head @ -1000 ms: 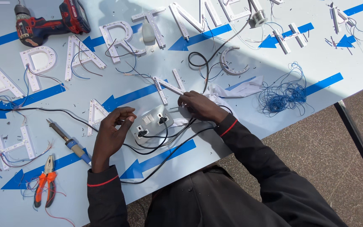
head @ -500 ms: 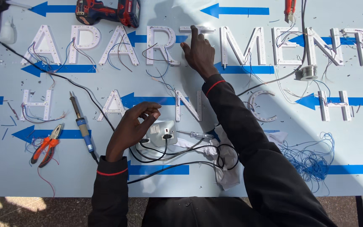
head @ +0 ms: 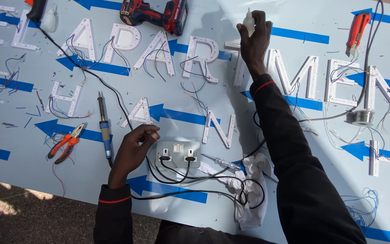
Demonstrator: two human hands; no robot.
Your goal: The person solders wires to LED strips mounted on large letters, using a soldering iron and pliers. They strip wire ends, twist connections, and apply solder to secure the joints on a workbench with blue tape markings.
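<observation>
My right hand [head: 254, 38] is stretched far up the surface [head: 294, 20], fingers closed around a small white squeeze bottle [head: 248, 20] whose nozzle points up and away from me. The bottle sits above the top bar of a white channel letter [head: 242, 63], just beside the long blue arrow stripe [head: 299, 35].

My left hand [head: 134, 149] rests near me, fingers curled loosely with the tips touching the left edge of the grey double socket box [head: 178, 153]; it grips nothing that I can see. 2 black plugs sit in the box, and their black cables [head: 190, 178] loop down and right over a crumpled white cloth [head: 253, 190]. A slim screwdriver [head: 220, 161] lies just right of the box, touching the cloth.

Left of my left hand lies a soldering iron [head: 104, 131] with a blue grip, tip pointing away from me, and further left a pair of orange-handled pliers [head: 65, 143]. A red and black cordless drill [head: 156, 13] lies at the top, well left of the bottle. An orange utility knife [head: 356, 27] lies at the top right, and a spool of solder wire [head: 359, 117] sits on the right among the letters.
</observation>
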